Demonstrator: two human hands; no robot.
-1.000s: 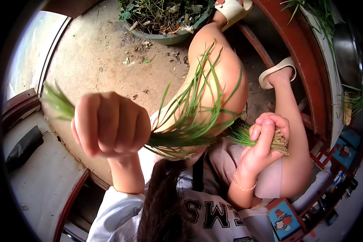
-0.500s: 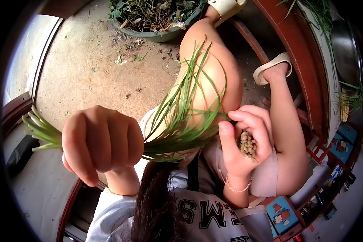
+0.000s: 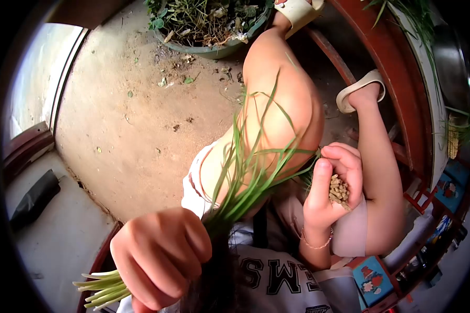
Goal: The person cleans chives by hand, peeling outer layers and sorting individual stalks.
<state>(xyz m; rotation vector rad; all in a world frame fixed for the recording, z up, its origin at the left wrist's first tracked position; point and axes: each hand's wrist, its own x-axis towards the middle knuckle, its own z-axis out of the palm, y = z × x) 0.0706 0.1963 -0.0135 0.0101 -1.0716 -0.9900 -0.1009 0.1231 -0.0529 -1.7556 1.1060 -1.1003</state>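
My left hand (image 3: 159, 258) is closed in a fist around a bunch of chives (image 3: 245, 193), low on the left near the shirt. Pale stem ends (image 3: 104, 289) stick out at its lower left. From the other side the long green leaves fan up across the bare thigh, their tips reaching toward my right hand. My right hand (image 3: 331, 188) is curled around a bundle of thin stalks (image 3: 339, 192) with brownish ends showing between thumb and fingers. Some dark green leaves emerge behind that hand, partly hidden; which bunch they belong to I cannot tell.
A green tub (image 3: 214, 51) of plant scraps stands on the floor at the top. To the right is a red-edged table (image 3: 397, 68) with more green leaves and a metal basin (image 3: 454, 68). Bits of leaf litter lie on the floor (image 3: 141, 120). A black object (image 3: 35, 201) rests at left.
My left hand has moved down and slightly right with the chives, whose leaves now slant more steeply upward. The right hand keeps its grip, shifted slightly right and down in the view.
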